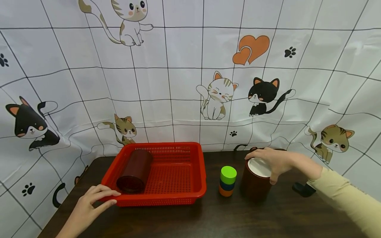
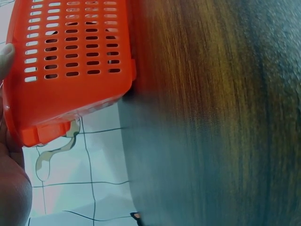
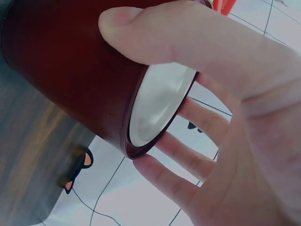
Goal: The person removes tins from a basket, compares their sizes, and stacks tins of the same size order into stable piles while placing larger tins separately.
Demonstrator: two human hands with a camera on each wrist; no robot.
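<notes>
My right hand [image 1: 278, 161] grips a dark brown cylindrical canister [image 1: 254, 185] by its top, thumb on the near side and fingers over the far rim. A white round surface [image 3: 157, 103] shows inside the rim in the right wrist view. The canister stands upright on the right of the table. At the front left corner of a red plastic basket [image 1: 157, 200], my left hand [image 1: 90, 205] pinches the rim between thumb and fingers. A similar brown cylinder [image 1: 137, 168] lies on its side in the basket's left part.
Between basket and canister stands a small stack of green, blue and orange round pieces [image 1: 228, 180]. A black object [image 1: 303, 189] lies by the right forearm. Behind the dark wooden table [image 1: 208, 221] hangs a white sheet [image 1: 184, 82] printed with cats and grid lines.
</notes>
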